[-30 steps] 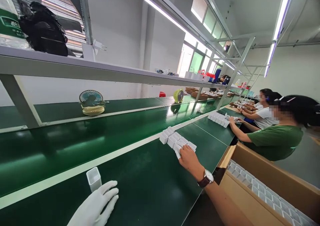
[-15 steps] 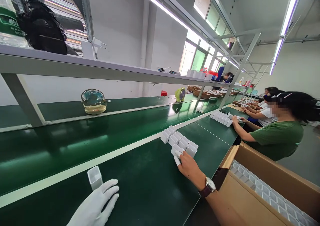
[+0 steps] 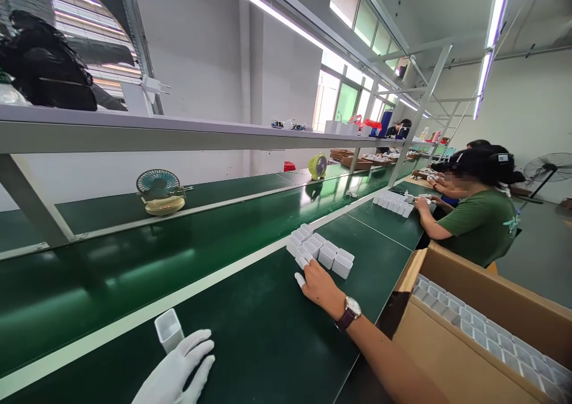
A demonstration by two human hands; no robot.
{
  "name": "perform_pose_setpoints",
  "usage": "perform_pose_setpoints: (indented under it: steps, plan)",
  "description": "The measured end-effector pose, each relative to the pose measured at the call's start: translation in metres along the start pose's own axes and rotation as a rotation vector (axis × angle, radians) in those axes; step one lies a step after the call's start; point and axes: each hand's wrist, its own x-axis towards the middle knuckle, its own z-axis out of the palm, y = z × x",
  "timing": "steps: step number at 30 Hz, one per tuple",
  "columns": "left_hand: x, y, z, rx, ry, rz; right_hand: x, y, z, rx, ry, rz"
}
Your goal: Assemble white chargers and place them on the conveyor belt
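My left hand (image 3: pixel 176 368), in a white glove, rests low on the green work surface with its fingers stretched out. Just behind it stands a single white, open-topped plastic box (image 3: pixel 168 329). My right hand (image 3: pixel 320 289) is bare apart from white finger covers, and a watch (image 3: pixel 351 308) is on its wrist. Its fingers are on a white plastic box (image 3: pixel 302 257) at the near left side of a cluster of similar boxes (image 3: pixel 328 252). The fingers partly hide that box.
A cardboard box (image 3: pixel 451 332) at the right holds rows of white boxes (image 3: pixel 487 332). A pale strip (image 3: pixel 232 274) borders the green belt. A small fan (image 3: pixel 159 190) and a green fan (image 3: pixel 317 165) stand beyond. Further along sits a co-worker in green (image 3: pixel 480 228); a shelf (image 3: pixel 201 137) hangs above.
My right hand has moved left and slightly away from me, with the box under its fingers now against the left part of the cluster. My left hand is almost unmoved. The camera view has shifted slightly.
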Motion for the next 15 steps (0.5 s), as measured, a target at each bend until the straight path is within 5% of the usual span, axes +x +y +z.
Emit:
perform_pose_setpoints:
  steps: [6, 11, 15]
  plan:
    - [-0.002, -0.002, 0.001, 0.041, -0.031, 0.048, 0.002, 0.003, 0.000, -0.016, 0.025, 0.002]
    - [0.002, 0.003, 0.001, -0.008, 0.003, -0.046, -0.002, -0.001, -0.010, -0.042, 0.038, -0.023]
    - [0.005, 0.007, 0.001, -0.051, 0.004, -0.075, -0.005, -0.020, -0.025, -0.013, 0.039, -0.169]
